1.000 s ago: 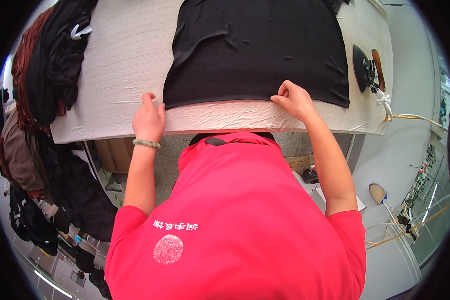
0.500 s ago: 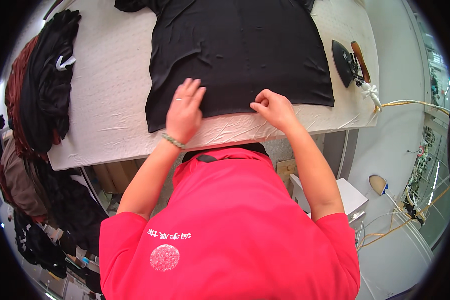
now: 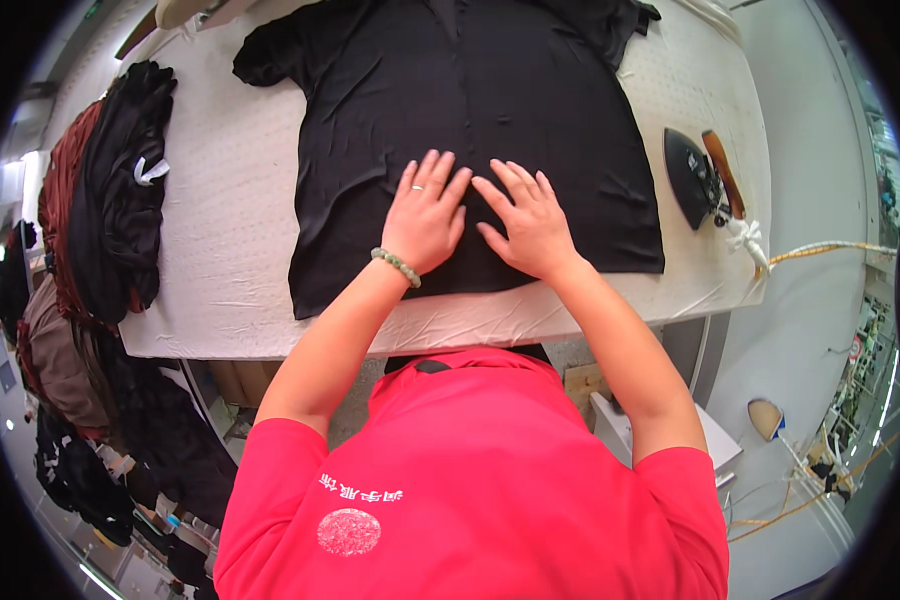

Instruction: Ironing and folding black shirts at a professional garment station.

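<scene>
A black short-sleeved shirt [image 3: 570, 190] lies spread on the pale padded table, its hem toward me and its upper part running past the far edge of the picture. Soft creases cross its left half. My left hand [image 3: 427, 213] rests palm down on the lower middle of the cloth, fingers stretched out, with a ring and a beaded bracelet on it. Close beside it, my right hand [image 3: 523, 218] lies on the shirt too, fingers spread and thumb apart. Neither hand grips anything.
An iron [image 3: 692, 180] with a wooden handle stands at the table's right side, its cord [image 3: 830, 248] running off rightward. Black and rust-brown garments [image 3: 120, 200] hang in a heap over the left edge. The table's cover [image 3: 220, 300] is wrinkled along the front.
Both hands have moved farther onto the shirt and closer together. My right hand, pinched at the hem before, is now spread flat. The view has shifted, showing more of the shirt's top.
</scene>
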Motion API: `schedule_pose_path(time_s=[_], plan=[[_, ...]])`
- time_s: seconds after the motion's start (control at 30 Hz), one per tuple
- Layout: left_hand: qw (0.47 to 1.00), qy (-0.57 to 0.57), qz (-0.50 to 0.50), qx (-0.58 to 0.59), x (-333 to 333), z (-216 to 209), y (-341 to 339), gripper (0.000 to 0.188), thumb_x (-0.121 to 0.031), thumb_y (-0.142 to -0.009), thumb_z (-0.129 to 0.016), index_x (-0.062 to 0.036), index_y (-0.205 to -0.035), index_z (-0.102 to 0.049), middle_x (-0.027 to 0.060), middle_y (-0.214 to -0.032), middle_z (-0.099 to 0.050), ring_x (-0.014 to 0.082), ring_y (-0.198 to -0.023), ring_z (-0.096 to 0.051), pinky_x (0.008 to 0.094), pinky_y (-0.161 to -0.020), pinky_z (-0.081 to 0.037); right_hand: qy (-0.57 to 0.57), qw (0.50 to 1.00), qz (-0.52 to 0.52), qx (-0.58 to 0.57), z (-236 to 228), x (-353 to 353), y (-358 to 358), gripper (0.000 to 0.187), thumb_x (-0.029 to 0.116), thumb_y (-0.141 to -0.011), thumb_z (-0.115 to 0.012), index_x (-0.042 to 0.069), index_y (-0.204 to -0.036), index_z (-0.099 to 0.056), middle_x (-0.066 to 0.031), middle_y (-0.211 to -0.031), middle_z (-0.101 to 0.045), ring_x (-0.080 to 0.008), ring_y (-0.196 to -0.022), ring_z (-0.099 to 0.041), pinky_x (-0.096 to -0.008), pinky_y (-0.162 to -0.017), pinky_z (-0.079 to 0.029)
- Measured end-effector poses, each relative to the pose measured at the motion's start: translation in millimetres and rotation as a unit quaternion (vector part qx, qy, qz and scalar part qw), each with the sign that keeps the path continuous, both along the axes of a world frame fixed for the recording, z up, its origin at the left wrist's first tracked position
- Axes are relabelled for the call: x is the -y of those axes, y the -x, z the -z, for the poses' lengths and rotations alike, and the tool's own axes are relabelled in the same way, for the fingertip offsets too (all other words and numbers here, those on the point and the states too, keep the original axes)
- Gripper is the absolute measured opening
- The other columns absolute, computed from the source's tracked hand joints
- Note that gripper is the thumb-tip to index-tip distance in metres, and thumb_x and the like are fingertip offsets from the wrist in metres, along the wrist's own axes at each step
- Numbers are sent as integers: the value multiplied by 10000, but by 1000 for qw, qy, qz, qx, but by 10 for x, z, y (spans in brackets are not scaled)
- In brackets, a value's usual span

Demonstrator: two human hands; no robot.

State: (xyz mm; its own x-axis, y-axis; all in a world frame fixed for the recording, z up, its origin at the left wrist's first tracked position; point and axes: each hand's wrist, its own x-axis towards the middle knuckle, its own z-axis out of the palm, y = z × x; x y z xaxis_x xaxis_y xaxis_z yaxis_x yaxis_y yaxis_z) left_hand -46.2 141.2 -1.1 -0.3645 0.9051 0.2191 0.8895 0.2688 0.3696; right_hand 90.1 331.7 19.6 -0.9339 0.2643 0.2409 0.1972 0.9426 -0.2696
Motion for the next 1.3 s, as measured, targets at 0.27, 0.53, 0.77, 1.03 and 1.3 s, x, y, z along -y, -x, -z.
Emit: schedule_pose_path(time_s=[0.27, 0.53, 0.77, 1.03, 1.3], plan=[[998, -14, -25, -57, -553, 127, 634, 537, -286, -948, -611, -36, -1416, -535, 202, -1516, -456, 383, -1428, -404, 510, -1193, -295, -38, 999, 4, 4, 155, -680, 772, 632, 461, -876, -709, 147, -1402, -556, -148, -1459, -502, -353, -1380, -434, -587, -1118, -342], [982, 3, -154, -110, -1162, 269, 1681, 542, -331, -978, -586, -43, -1433, -522, 178, -1513, -473, 359, -1431, -409, 505, -1194, -293, -88, 995, 34, 20, 456, -1338, 1786, 617, 509, -951, -605, 190, -1471, -515, -144, -1543, -443, -348, -1443, -380, -593, -1148, -313], [986, 1, -95, -135, -1512, 360, 2328, 525, -327, -988, -573, -51, -1432, -527, 168, -1516, -475, 349, -1423, -422, 501, -1189, -304, -125, 989, 72, 15, 579, -1680, 2342, 590, 520, -993, -530, 196, -1485, -497, -146, -1547, -439, -354, -1441, -383, -591, -1149, -310], [998, -11, -18, -58, -1230, 236, 1307, 572, -323, -959, -605, -7, -1427, -513, 185, -1528, -456, 370, -1442, -394, 511, -1194, -294, -72, 996, 3, -53, 500, -1131, 1635, 586, 433, -958, -609, 148, -1461, -517, -181, -1534, -447, -363, -1438, -393, -575, -1154, -312], [986, 85, 74, 126, -11, -78, -467, 679, -316, -916, -666, -21, -1488, -447, 156, -1604, -358, 339, -1514, -283, 498, -1234, -212, 108, 985, -94, 92, 88, 99, -741, 607, 259, -890, -685, 66, -1441, -521, -188, -1545, -423, -382, -1450, -374, -545, -1198, -252]])
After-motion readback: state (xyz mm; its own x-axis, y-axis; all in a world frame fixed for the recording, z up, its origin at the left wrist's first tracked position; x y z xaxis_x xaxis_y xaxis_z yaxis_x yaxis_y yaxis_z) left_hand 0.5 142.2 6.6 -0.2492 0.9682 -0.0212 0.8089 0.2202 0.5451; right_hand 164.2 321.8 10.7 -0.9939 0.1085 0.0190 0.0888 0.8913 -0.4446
